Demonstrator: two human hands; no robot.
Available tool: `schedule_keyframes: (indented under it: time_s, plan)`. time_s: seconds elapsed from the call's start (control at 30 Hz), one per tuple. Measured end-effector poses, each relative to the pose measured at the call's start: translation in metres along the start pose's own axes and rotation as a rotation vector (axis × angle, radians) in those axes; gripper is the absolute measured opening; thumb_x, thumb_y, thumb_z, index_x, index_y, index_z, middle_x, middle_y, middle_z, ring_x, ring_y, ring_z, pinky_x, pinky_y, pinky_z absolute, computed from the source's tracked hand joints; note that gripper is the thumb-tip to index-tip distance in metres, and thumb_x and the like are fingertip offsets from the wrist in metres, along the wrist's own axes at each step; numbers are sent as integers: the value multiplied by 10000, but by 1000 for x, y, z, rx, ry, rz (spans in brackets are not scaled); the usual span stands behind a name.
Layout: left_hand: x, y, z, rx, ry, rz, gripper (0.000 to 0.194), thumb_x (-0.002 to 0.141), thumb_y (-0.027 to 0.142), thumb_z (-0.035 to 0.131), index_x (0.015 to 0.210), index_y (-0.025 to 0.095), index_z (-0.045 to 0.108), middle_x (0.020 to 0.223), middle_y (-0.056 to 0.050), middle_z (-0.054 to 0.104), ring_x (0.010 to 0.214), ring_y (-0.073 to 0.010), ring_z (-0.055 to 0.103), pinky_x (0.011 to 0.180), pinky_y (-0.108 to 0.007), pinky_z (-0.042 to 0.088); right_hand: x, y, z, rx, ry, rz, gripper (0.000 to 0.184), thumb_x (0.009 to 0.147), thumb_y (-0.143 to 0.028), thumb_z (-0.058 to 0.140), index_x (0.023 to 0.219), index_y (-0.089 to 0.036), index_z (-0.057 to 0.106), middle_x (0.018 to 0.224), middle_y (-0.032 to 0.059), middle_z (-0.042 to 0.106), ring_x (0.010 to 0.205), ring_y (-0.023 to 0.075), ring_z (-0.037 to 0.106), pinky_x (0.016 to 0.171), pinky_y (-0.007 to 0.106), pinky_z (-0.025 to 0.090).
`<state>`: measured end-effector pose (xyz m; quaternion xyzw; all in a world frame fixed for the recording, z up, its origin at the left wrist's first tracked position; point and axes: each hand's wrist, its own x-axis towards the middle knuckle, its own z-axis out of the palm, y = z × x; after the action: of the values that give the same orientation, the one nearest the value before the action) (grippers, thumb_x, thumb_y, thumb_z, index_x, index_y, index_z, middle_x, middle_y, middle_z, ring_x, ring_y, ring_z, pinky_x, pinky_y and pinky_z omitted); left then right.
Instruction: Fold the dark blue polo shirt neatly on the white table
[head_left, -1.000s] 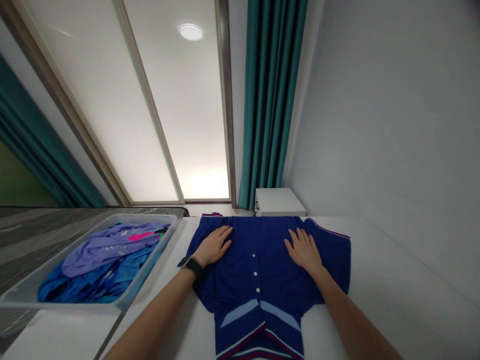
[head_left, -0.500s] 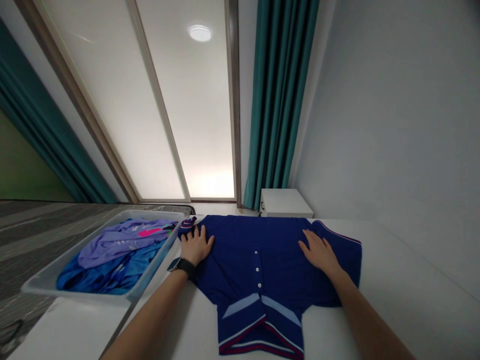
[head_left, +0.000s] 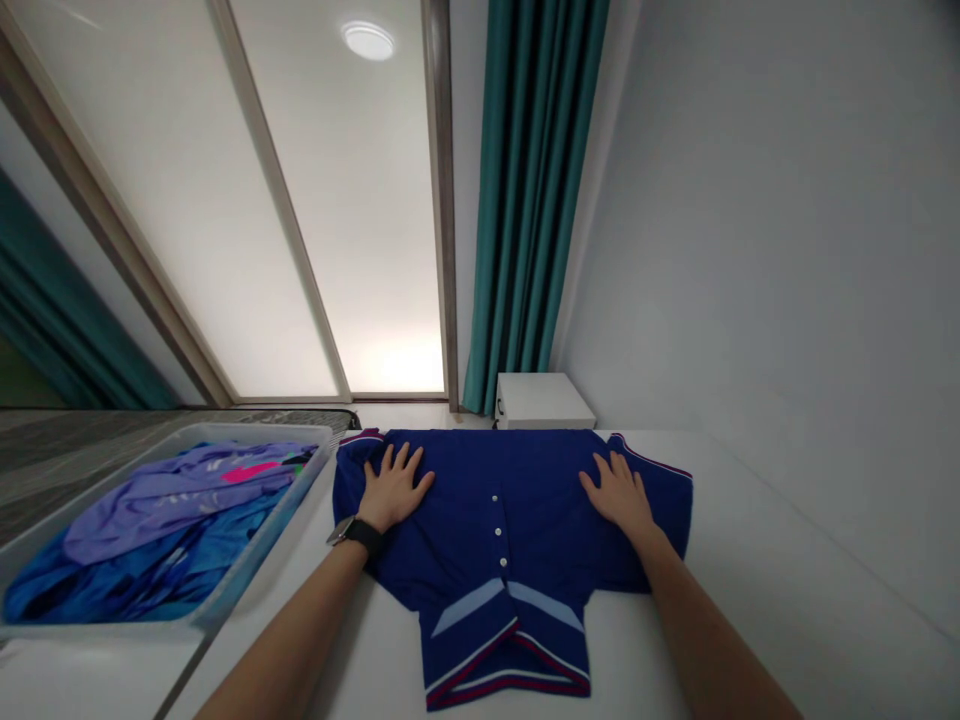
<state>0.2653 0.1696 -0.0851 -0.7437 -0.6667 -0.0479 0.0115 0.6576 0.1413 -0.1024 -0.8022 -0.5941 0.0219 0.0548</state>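
A navy polo shirt (head_left: pixel 465 520) lies spread on the white table (head_left: pixel 637 660), its striped collar toward me and a row of white buttons up the middle. Flat on the shirt's left part, beside the left sleeve, rests my left hand (head_left: pixel 391 488), fingers spread; a dark watch is on that wrist. My right hand (head_left: pixel 619 492) presses on the right part near the right sleeve, its fingers also stretched out. Neither hand grips the cloth. The shirt's far end reaches the table's back edge.
To the left stands a translucent plastic bin (head_left: pixel 266 545) with purple and blue clothes (head_left: pixel 180 500) in it. Behind the table are a white cabinet (head_left: pixel 544 400), a teal curtain (head_left: pixel 536 200) and frosted sliding doors (head_left: pixel 352 220). A grey wall (head_left: pixel 787 250) bounds the right side.
The left sleeve, bunched up before, now lies flatter. My left hand has shifted slightly inward on the shirt, and the right hand's fingers point more away from me. The view has turned a little right.
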Motion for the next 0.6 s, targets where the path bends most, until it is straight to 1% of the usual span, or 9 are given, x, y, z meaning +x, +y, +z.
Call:
schedule_keyframes:
  time_s: [0.1, 0.23, 0.33, 0.47, 0.6]
  plan:
    - [-7, 2, 0, -11, 8, -69, 649, 949, 579, 270, 1494, 236, 353, 1571, -115, 295, 1450, -396, 184, 1043, -731, 218, -2, 0, 2, -15, 0, 8, 632, 969, -490, 308, 1509, -160, 317, 1574, 167, 253, 1466, 289, 168, 1151, 501, 173]
    - [-18, 3, -1, -4, 13, -87, 637, 950, 567, 273, 1490, 242, 361, 1573, -115, 292, 1447, -399, 189, 1032, -734, 227, -8, -8, 1, -70, 24, -22, 593, 980, -471, 287, 1502, -194, 339, 1560, 176, 284, 1457, 311, 182, 1128, 566, 163]
    - [-29, 3, -3, 11, 25, -101, 628, 953, 559, 273, 1491, 246, 359, 1575, -109, 287, 1446, -398, 192, 1025, -742, 224, -16, -12, -2, -105, 26, -50, 587, 984, -468, 271, 1509, -211, 321, 1564, 172, 277, 1454, 328, 178, 1099, 628, 161]
    - [-50, 0, -8, 24, 11, -133, 622, 956, 539, 283, 1499, 242, 341, 1580, -100, 274, 1446, -398, 190, 1022, -745, 226, -37, -12, -4, -121, 8, -107, 585, 985, -470, 244, 1515, -228, 303, 1572, 156, 266, 1461, 326, 153, 1077, 674, 157]
    - [-75, -5, -11, 42, -7, -148, 644, 959, 521, 281, 1528, 220, 261, 1588, -105, 247, 1445, -395, 194, 1019, -739, 237, -67, -9, 0, -149, 22, -155, 584, 982, -475, 252, 1515, -241, 301, 1571, 163, 266, 1462, 326, 158, 1061, 693, 168]
